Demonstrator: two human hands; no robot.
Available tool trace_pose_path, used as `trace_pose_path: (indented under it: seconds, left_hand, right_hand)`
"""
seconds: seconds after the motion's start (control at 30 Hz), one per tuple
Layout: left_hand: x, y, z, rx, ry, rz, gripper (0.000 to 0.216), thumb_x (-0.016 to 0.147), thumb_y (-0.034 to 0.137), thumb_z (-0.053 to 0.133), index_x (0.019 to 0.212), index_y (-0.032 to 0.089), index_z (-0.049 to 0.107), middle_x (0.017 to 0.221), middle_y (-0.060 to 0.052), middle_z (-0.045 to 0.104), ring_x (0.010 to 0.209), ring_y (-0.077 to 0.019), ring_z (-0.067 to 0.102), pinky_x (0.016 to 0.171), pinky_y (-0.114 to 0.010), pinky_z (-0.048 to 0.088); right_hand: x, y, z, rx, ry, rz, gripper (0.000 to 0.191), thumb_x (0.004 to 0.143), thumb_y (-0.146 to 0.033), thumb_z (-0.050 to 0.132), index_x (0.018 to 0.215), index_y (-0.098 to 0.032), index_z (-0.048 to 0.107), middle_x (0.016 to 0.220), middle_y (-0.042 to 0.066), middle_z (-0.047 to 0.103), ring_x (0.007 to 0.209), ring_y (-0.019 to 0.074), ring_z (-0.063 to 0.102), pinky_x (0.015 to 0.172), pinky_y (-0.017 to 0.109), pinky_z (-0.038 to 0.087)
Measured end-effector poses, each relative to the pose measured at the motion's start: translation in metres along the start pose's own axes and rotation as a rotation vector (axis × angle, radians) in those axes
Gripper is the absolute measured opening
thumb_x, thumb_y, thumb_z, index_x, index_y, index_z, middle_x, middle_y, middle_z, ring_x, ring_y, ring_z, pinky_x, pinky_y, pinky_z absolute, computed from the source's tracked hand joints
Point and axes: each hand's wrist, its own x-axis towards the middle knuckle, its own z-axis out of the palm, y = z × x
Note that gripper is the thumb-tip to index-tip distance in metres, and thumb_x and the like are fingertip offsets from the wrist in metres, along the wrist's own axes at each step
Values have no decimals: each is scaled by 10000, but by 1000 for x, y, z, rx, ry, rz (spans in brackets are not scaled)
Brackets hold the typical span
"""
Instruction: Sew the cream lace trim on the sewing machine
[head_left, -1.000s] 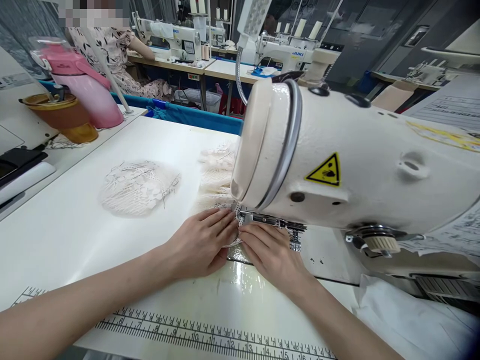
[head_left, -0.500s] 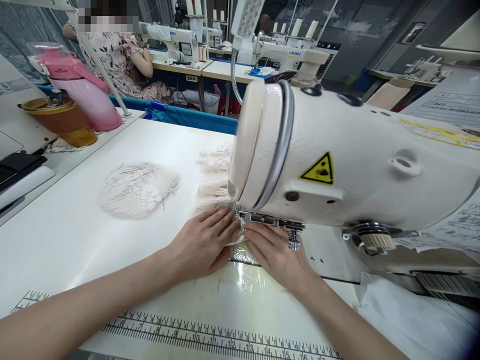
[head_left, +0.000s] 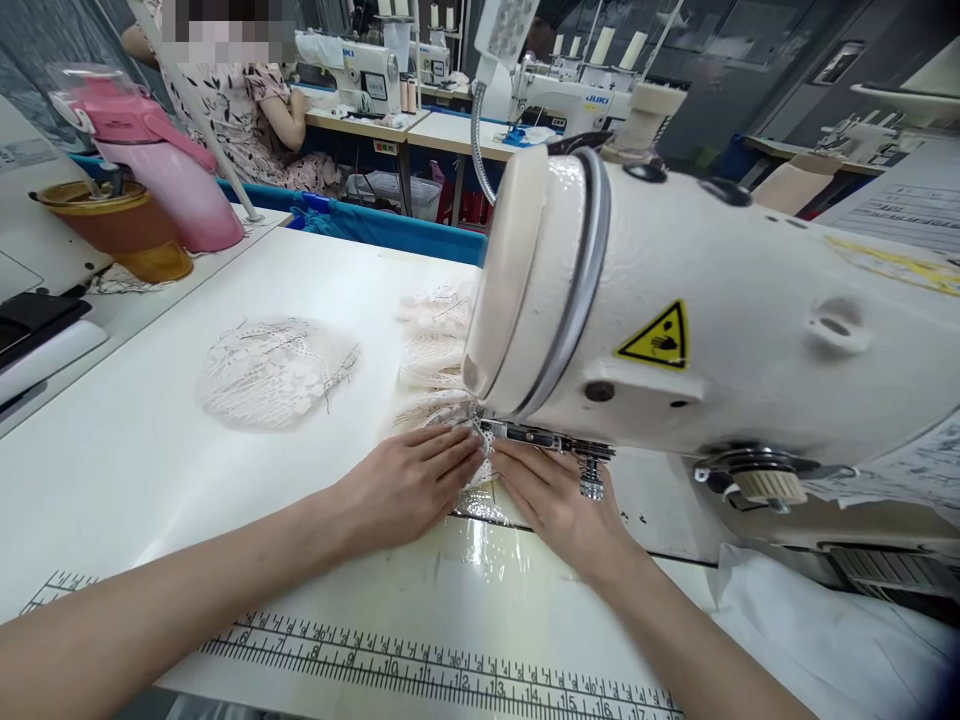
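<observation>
My left hand [head_left: 401, 485] lies flat on a piece of white lace [head_left: 431, 360], fingers stretched toward the needle area under the head of a cream sewing machine [head_left: 675, 320]. My right hand [head_left: 559, 505] lies flat beside it, fingers pressing the lace edge just in front of the presser foot [head_left: 525, 437]. The lace runs away from me behind the machine head. The needle itself is hidden by the machine.
A second round pile of white lace [head_left: 274, 373] lies to the left on the white table [head_left: 150, 470]. A pink bottle [head_left: 169, 165] and an amber cup [head_left: 124, 225] stand far left. A printed ruler [head_left: 420, 675] runs along the near edge. Another person [head_left: 240, 100] sits behind.
Both hands have slid slightly forward toward the presser foot with the lace; the view has shifted a little.
</observation>
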Motion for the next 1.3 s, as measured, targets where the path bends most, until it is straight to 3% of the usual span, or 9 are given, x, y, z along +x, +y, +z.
trace_pose_path:
  seconds: [0.2,0.47,0.83,1.07,1.3]
  left_hand:
    - [-4,-19,-8,-139,-83,62,377,970,210,383,1275,89,570,1303,-96,591,1219,-222,563,1076,-374,446]
    - [-2,-26,-10,-164,-76,59,373,964,182,386,1282,111,567,1274,-105,615,1253,-218,534,1101,-387,423]
    - [-3,-21,-9,-106,-99,22,392,974,221,410,1322,81,526,1314,-141,580,1245,-258,539,1098,-421,417]
    - [-3,-23,-10,-144,-89,57,386,971,215,405,1328,126,519,1323,-90,581,1276,-223,511,1147,-414,343]
    - [-2,-19,-10,-86,-86,43,387,969,226,391,1291,82,549,1305,-108,592,1258,-229,528,1122,-382,379]
  right_hand:
    - [-4,-10,-2,41,-64,-76,236,883,-58,548,1041,-177,675,1094,30,707,1019,146,631,836,270,478]
    - [-4,-17,1,55,-104,-34,245,895,-83,519,1051,-202,666,1056,13,715,1002,142,630,910,302,453]
    - [-3,-19,-1,81,-137,-10,243,886,-113,517,1063,-203,657,1137,39,680,1047,175,605,873,324,447]
    - [-2,-19,-5,153,-142,-8,218,929,-242,506,1077,-204,661,1126,60,674,1037,200,599,861,348,452]
    - [-2,-19,-5,133,-134,-16,230,937,-227,487,1090,-189,655,1106,70,679,1010,201,605,863,349,455]
